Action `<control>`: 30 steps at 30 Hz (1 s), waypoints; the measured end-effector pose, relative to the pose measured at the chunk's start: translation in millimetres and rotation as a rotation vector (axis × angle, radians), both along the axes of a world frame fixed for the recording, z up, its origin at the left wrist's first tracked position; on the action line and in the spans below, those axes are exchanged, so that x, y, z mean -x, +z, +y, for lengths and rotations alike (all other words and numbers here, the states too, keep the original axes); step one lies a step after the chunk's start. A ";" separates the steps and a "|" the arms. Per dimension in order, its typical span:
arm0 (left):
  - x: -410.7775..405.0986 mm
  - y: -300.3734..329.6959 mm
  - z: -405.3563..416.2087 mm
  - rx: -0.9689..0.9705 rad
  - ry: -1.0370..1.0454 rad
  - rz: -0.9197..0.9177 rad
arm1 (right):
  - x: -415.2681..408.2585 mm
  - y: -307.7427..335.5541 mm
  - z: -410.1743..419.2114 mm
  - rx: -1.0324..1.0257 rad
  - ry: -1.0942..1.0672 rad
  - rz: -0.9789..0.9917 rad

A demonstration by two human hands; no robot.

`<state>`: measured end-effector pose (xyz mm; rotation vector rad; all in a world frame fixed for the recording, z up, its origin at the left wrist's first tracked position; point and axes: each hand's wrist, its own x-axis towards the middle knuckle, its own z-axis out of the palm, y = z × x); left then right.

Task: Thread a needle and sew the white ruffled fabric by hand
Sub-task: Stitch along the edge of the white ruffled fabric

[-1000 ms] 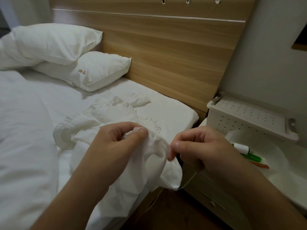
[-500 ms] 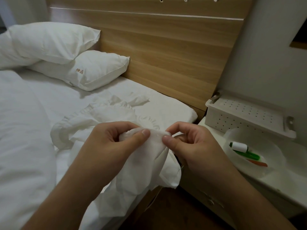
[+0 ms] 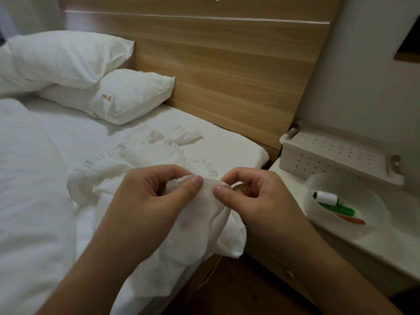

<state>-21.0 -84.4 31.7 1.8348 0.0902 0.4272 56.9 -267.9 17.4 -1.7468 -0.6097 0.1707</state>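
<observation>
The white ruffled fabric lies bunched on the bed, with one end lifted over the bed's edge. My left hand grips a fold of that end between thumb and curled fingers. My right hand pinches the same fold from the right, its thumb pressed on the cloth close to my left thumb. The needle is hidden under my fingers. A thin pale thread hangs below the fabric near the bed frame.
Two white pillows lean on the wooden headboard. On the white nightstand to the right sit a perforated white box and a translucent bowl holding a white thread spool and green and orange items. A duvet fills the left.
My right hand came up and left from beside the fabric's hanging end and now pinches the fold next to my left thumb. My left hand kept its grip.
</observation>
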 end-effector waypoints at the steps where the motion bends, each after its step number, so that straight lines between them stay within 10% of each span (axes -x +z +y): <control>1: -0.2 -0.3 -0.3 0.008 0.019 -0.003 | -0.4 -0.2 -0.9 -0.006 0.002 0.008; 19: -4.4 -3.1 0.8 0.141 -0.016 0.116 | -5.1 10.4 -10.7 -0.143 0.034 0.263; 30: -3.7 -2.0 1.4 0.143 -0.002 0.120 | 10.8 20.0 -7.6 -0.005 0.083 0.027</control>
